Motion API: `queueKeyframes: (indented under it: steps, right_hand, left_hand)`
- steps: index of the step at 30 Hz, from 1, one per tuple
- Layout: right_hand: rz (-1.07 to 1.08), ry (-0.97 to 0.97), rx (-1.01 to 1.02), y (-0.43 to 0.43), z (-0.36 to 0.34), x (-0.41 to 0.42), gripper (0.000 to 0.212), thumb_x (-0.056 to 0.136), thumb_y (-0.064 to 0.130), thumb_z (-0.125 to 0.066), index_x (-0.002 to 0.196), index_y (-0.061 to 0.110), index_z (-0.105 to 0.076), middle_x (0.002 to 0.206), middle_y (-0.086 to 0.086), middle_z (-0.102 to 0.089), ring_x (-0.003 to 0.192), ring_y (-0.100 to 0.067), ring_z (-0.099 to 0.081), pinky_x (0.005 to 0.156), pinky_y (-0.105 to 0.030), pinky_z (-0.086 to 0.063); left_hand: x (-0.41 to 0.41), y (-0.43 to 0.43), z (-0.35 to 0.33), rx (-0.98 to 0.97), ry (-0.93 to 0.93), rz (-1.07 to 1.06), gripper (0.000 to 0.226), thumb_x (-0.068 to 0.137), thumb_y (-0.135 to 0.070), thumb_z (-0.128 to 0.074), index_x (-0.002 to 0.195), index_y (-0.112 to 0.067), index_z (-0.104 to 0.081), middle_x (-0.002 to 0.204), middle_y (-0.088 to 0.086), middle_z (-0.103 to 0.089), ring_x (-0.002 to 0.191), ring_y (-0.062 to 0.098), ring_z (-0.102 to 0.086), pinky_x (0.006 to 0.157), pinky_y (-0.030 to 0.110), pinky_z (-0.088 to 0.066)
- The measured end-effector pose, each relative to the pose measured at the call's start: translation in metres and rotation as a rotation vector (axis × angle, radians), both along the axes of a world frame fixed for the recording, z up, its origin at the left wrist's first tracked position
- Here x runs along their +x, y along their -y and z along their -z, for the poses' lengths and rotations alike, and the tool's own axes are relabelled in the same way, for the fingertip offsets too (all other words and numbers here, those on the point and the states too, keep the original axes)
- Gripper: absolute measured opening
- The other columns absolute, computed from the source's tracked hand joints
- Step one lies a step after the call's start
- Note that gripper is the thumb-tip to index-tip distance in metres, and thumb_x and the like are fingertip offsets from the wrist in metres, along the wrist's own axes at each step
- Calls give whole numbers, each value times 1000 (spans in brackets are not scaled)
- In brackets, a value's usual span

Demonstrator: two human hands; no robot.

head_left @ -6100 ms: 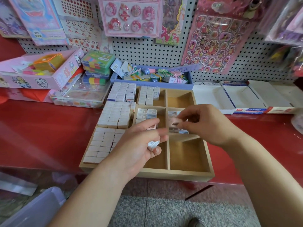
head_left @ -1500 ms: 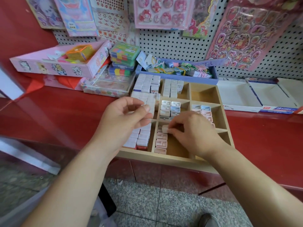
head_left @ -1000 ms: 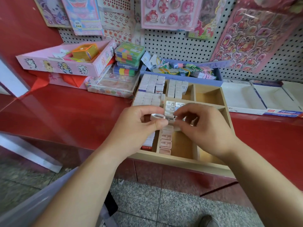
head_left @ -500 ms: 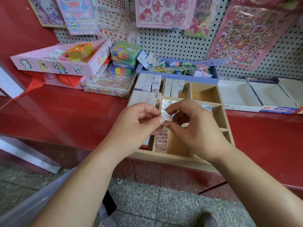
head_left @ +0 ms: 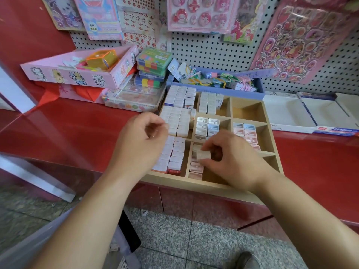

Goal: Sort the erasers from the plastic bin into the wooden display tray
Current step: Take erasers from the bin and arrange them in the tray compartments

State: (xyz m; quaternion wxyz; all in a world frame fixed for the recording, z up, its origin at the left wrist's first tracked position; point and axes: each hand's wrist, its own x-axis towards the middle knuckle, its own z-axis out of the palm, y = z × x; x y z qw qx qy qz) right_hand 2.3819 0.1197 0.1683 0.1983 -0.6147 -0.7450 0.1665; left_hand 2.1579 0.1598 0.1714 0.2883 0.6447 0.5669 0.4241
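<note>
The wooden display tray (head_left: 196, 184) sits at the front edge of the red counter (head_left: 68, 133). Its left compartments are packed with white erasers (head_left: 177, 121), and pale blue and pink ones (head_left: 246, 133) fill the middle ones. My right hand (head_left: 233, 162) pinches a pale eraser (head_left: 203, 155) low over the front middle compartment, just above a short column of pink erasers (head_left: 195, 168). My left hand (head_left: 143, 140) hovers over the tray's left side. Its fingers are curled round something small that is mostly hidden. The translucent plastic bin (head_left: 29, 243) shows at the lower left.
Behind the tray stand a pink box (head_left: 77, 74), stacked green cases (head_left: 153, 63) and a blue tray of trinkets (head_left: 217, 80). Open white boxes (head_left: 291, 113) lie to the right. Sticker sheets hang on the pegboard (head_left: 204, 49). Granite floor lies below.
Half a second ago both hands met above the tray and the eraser passed to my right hand. My right hand has since dropped to the front middle compartment, and my left has drawn back left.
</note>
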Motion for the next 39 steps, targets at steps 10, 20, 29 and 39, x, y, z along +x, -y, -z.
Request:
queueKeyframes:
  steps: [10, 20, 29, 39]
  right_hand:
    - [7, 127, 42, 0, 9, -12, 21, 84, 46, -77, 83, 28, -67, 89, 10, -55, 80, -9, -56, 71, -30, -52]
    - [79, -339, 164, 24, -24, -32, 11, 92, 32, -73, 86, 24, -72, 72, 3, -67, 66, -12, -61, 63, -29, -48]
    - [-479, -107, -190, 77, 29, -184, 12, 93, 30, -64, 89, 21, -71, 81, 6, -70, 77, -14, -64, 73, -33, -51]
    - [-658, 325, -223, 74, 219, -253, 34, 87, 22, -69, 119, 11, -69, 135, -22, -54, 123, -46, -50, 87, -53, -55]
  left_hand:
    - [-34, 17, 16, -319, -314, 120, 46, 89, -64, -56, 127, -38, -56, 128, -10, -58, 120, 11, -56, 105, 40, -44]
    - [-108, 73, 6, -248, -62, -145, 34, 80, -67, -50, 97, -42, -64, 92, -10, -71, 95, 13, -70, 92, 49, -56]
    - [-218, 140, 89, -649, -251, -153, 18, 87, -28, -61, 73, -17, -63, 76, 8, -64, 71, 25, -61, 67, 40, -51]
    - [-279, 199, 274, -1020, -308, -114, 12, 96, -11, -59, 87, -19, -57, 83, 6, -56, 75, 19, -51, 71, 39, -48]
